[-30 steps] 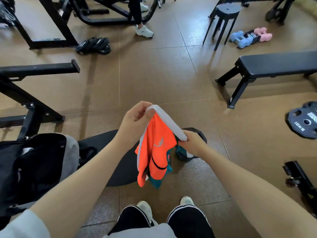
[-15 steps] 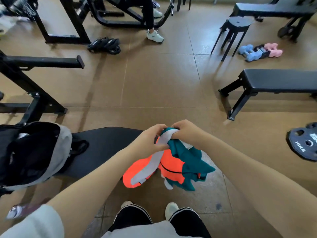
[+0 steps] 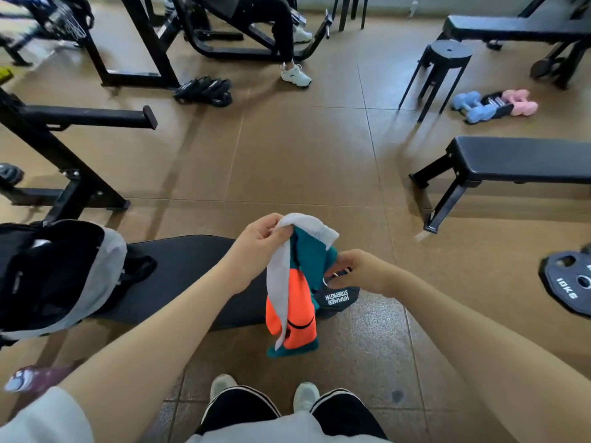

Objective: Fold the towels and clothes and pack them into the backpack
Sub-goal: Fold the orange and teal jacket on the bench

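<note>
An orange, teal and white garment (image 3: pixel 297 302) hangs in front of me above the end of a black padded bench (image 3: pixel 179 276). My left hand (image 3: pixel 260 241) grips its white band at the top. My right hand (image 3: pixel 358 271) pinches the teal part at the garment's right side, lower than the left hand. The black and grey backpack (image 3: pixel 60 273) lies open on the left end of the bench, its dark inside facing me.
A 10 kg weight plate (image 3: pixel 569 282) lies on the floor at right. A black flat bench (image 3: pixel 518 161) stands beyond it, with a stool (image 3: pixel 447 59) and blue and pink dumbbells (image 3: pixel 495 103). Black machine frames (image 3: pixel 64 148) stand left; another person's leg (image 3: pixel 287 49) is behind.
The garment was bunched between both hands close together; now my left hand has lifted the white band and the garment hangs long, with my right hand lower at its side.
</note>
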### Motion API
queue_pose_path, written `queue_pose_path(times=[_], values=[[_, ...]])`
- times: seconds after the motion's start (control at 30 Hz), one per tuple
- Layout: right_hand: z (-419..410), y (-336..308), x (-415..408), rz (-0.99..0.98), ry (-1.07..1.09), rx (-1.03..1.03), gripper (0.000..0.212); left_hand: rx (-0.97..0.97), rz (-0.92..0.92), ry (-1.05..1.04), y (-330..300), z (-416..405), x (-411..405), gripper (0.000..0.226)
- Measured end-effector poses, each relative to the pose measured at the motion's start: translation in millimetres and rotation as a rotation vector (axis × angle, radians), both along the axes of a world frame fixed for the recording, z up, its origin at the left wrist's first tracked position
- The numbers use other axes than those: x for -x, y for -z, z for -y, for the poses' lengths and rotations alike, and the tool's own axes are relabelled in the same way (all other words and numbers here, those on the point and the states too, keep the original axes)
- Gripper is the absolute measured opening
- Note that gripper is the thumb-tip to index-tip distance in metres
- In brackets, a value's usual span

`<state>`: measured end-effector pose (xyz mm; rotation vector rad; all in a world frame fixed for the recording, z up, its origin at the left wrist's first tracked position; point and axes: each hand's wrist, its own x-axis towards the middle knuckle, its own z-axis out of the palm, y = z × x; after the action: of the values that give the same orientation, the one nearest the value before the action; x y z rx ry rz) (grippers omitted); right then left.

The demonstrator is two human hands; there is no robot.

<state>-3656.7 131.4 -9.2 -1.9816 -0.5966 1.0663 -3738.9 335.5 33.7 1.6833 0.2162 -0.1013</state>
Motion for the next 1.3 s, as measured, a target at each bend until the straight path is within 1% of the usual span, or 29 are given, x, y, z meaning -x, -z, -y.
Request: queue_pose_path(times=[0.07,0.13,0.17,0.2,0.27,0.33,0.4,0.43,0.47,0.5,0.53,0.57,0.63,0.67,0.7,0.8,0.83,0.87,0.93,0.97,1.0,1.03,1.1,1.13,1.17,1.23,1.27,1.3], values=[[-0.5,7.1,1.8,0.091,0.099,-0.058,0.02,0.064,0.014,-0.028,-4.2,2.0,2.8,0.017],[-5.6,8.8,0.4,0.033,0.222,-0.187,0.025,0.075,0.009,-0.032,-6.3,3.3,7.3,0.017],[-9.5,7.2,-1.1,-0.023,0.236,-0.254,0.035,0.067,-0.001,-0.033,-7.2,3.9,10.4,0.017],[-13.7,6.3,-3.1,-0.064,0.207,-0.3,0.048,0.049,-0.012,-0.03,-7.7,3.8,13.8,0.018],[-23.0,2.2,-4.3,-0.114,0.06,-0.351,0.072,0.018,-0.026,-0.02,-9.8,3.0,21.2,0.019],[-35.4,-3.8,-2.5,-0.1,-0.117,-0.356,0.077,0.035,-0.018,-0.015,-13.8,1.5,29.6,0.02],[-48.7,-2.8,2.1,0.046,-0.24,-0.315,0.076,0.094,0.003,-0.031,-17.7,-1.1,38.8,0.019],[-55.0,0.5,4.2,0.095,-0.256,-0.29,0.073,0.132,0.009,-0.04,-19.3,-3.9,43.9,0.017],[-60.3,3.3,6.4,0.08,-0.253,-0.27,0.069,0.165,0.014,-0.043,-20.5,-7.6,49.3,0.018],[-64.6,3.9,9.3,0.017,-0.245,-0.261,0.064,0.192,0.019,-0.039,-22.4,-11.5,55.2,0.018],[-68.4,6.4,12.1,-0.038,-0.251,-0.244,0.058,0.212,0.025,-0.028,-23.8,-15.5,61.3,0.016],[-71.9,8.7,15.2,-0.05,-0.279,-0.214,0.046,0.227,0.028,-0.026,-25.2,-19.1,66.8,0.013],[-78.2,15.4,17.9,0.076,-0.378,-0.118,0.021,0.212,0.009,-0.049,-26.8,-26.9,76.8,0.02],[-80.2,18.6,17.3,0.179,-0.412,-0.083,0.013,0.175,-0.012,-0.061,-25.8,-31.5,81.3,0.025],[-81.7,20.4,16.1,0.275,-0.433,-0.069,0.013,0.115,-0.042,-0.067,-25.1,-36.2,85.6,0.027],[-80.8,19.9,4.9,0.468,-0.377,-0.075,0.025,-0.103,-0.192,-0.05,-18.2,-52.2,100.0,0.032],[-78.8,14.3,1.9,0.501,-0.356,-0.048,0.025,-0.161,-0.254,-0.026,-13.5,-57.0,104.7,0.03],[-76.8,8.2,0.1,0.521,-0.363,-0.035,0.023,-0.223,-0.324,0.001,-8.2,-59.9,108.1,0.023],[-76.3,-4.9,2.1,0.521,-0.461,-0.089,0.018,-0.377,-0.468,0.066,2.4,-61.2,110.2,0.012],[-77.8,-10.8,6.9,0.534,-0.518,-0.124,0.017,-0.439,-0.51,0.092,6.4,-59.8,108.1,0.013],[-80.4,-14.9,12.1,0.559,-0.553,-0.153,0.015,-0.465,-0.513,0.094,10.3,-57.1,104.1,0.017],[-83.5,-17.0,16.7,0.582,-0.571,-0.177,0.015,-0.454,-0.473,0.076,11.3,-51.2,98.7,0.021],[-88.6,-17.4,21.9,0.613,-0.567,-0.2,0.018,-0.368,-0.338,0.055,9.3,-33.2,84.2,0.025],[-89.4,-18.9,23.6,0.623,-0.548,-0.209,0.02,-0.359,-0.278,0.075,9.4,-23.8,77.0,0.027],[-88.9,-19.5,24.5,0.615,-0.509,-0.223,0.021,-0.39,-0.232,0.098,11.6,-15.0,70.8,0.031],[-84.1,-19.3,25.5,0.546,-0.365,-0.27,0.023,-0.532,-0.173,0.067,19.7,-1.8,60.4,0.032],[-80.8,-18.5,25.3,0.5,-0.279,-0.287,0.025,-0.579,-0.145,0.032,22.9,1.3,56.7,0.027],[-77.6,-16.8,23.8,0.457,-0.216,-0.294,0.029,-0.583,-0.112,0.006,24.8,2.9,54.6,0.019]])
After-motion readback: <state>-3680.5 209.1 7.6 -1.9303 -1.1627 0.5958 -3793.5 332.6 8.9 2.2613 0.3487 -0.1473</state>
